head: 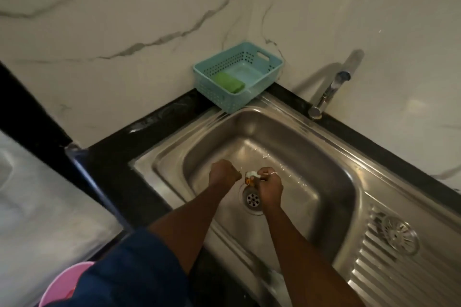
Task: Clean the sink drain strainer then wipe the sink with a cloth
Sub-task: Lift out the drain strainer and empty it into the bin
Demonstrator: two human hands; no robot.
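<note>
Looking straight down into a stainless sink (324,157) set in a black counter (109,164). Both bare arms reaching into the basin.

Right hand (270,185) just above the open drain (252,198), grip narrow, pinching some white and orange scraps (250,177) at the fingertips. Left hand (223,173) right beside it, knuckles up, fingers curled under. Grip looks closed, but honestly no telling about anything held inside. Hands close together, not touching, scraps in between.

Strainer (400,234) out of the drain, lying flat on the ribbed drainboard to the right of the basin, well apart from both hands. Round, metal, slotted. A few pale flecks (265,156) scattered on the basin floor just beyond the hands.

Over in the back corner of the counter, a teal perforated basket (232,99) up against the marble wall (124,20), one corner hanging slightly over the sink rim. Green sponge (229,82) inside it at the left end. Chrome faucet (329,90) standing at the back edge, to the right of the basket.

Down in the lower left, a dark blue sleeve (129,269) and a bit of a pink container (62,284) poking in at the frame edge.
</note>
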